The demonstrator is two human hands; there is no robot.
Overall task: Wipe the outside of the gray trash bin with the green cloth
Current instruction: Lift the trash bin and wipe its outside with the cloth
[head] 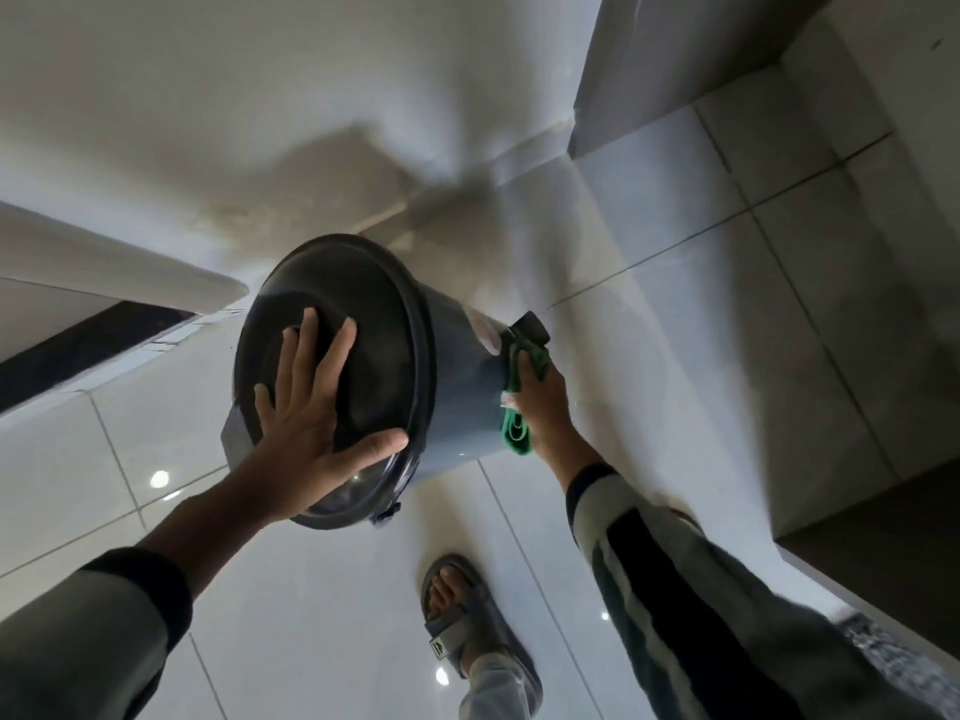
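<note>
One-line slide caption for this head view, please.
Left hand flat on the lid steadies the gray trash bin while the right hand presses the green cloth against its side.

There is just one camera, worn on the person's head; it looks forward and steeply down at the shiny tiled floor (649, 356). It sits close above the gray trash bin (457, 387), with both arms reaching in from the bottom; a sandaled foot (467, 621) shows low down.
</note>
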